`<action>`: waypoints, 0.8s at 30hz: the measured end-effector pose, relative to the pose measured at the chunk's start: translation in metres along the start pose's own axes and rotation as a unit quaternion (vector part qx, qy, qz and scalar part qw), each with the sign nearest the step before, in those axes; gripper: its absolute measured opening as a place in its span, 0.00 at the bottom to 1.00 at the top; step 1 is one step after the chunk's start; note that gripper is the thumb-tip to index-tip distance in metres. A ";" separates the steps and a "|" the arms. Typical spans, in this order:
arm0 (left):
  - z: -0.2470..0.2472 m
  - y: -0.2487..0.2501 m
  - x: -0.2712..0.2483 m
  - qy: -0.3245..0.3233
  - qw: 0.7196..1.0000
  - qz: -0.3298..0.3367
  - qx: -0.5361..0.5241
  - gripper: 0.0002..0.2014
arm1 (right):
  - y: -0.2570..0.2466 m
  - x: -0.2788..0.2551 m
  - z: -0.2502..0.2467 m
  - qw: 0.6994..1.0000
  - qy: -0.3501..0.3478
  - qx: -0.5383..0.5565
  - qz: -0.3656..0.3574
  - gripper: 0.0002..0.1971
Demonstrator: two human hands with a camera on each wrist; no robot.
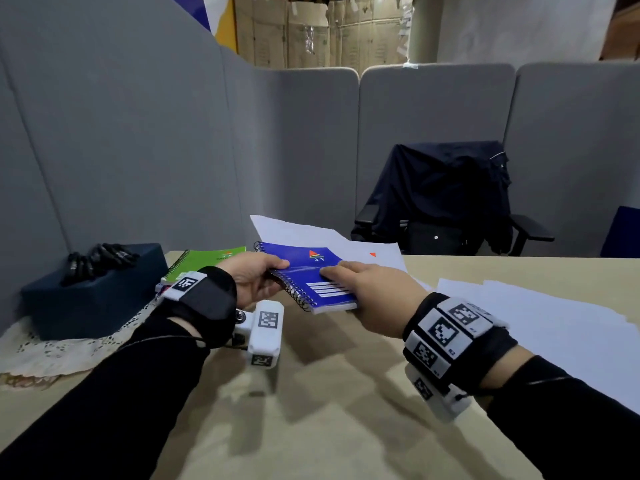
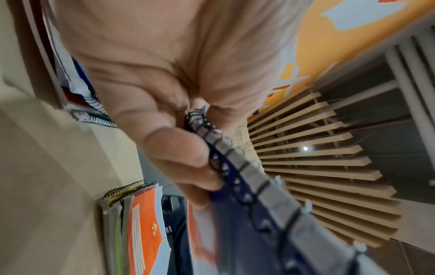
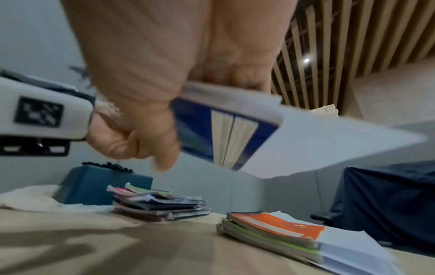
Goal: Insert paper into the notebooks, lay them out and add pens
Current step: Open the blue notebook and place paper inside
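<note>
A blue spiral notebook [image 1: 308,271] is held up over the table between both hands. My left hand [image 1: 270,275] grips its wire spine [image 2: 237,167], thumb on top. My right hand [image 1: 346,277] pinches the near right corner, thumb on the cover. A white sheet [image 1: 287,230] sticks out of the notebook's far side and shows in the right wrist view as the white sheet [image 3: 329,145]. A green notebook [image 1: 207,259] tops a stack at the left. Another stack with an orange notebook [image 3: 270,227] on top lies under the held one. Black pens [image 1: 100,259] lie on a dark blue box [image 1: 93,296].
Loose white sheets [image 1: 519,317] are spread over the right of the beige table [image 1: 311,393]. A lace cloth [image 1: 62,348] lies under the box. Grey partition panels [image 1: 138,150] close off the left and back. An office chair with a dark jacket [image 1: 443,199] stands behind the table.
</note>
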State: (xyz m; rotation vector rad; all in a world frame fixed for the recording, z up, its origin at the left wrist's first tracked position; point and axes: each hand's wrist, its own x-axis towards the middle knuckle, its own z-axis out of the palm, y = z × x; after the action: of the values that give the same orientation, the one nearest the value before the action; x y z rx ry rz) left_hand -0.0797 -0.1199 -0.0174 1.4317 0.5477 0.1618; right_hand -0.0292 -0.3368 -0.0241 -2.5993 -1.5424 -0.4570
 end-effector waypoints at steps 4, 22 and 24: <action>0.008 0.007 0.005 0.013 0.998 0.055 -0.008 0.10 | 0.011 0.008 0.001 0.999 0.033 -0.033 0.024 0.31; 0.034 -0.007 0.036 -0.032 0.706 -0.034 0.707 0.22 | 0.101 0.108 -0.028 0.962 0.148 -0.084 0.211 0.21; 0.035 -0.008 0.039 -0.044 0.690 -0.034 0.721 0.21 | 0.109 0.125 -0.012 0.966 0.132 -0.081 0.208 0.24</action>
State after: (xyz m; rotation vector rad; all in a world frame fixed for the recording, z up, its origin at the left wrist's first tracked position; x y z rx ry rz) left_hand -0.0318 -0.1360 -0.0333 2.9355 0.6559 -0.5534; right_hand 0.1188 -0.2865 0.0329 -2.7351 -0.8796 -0.8671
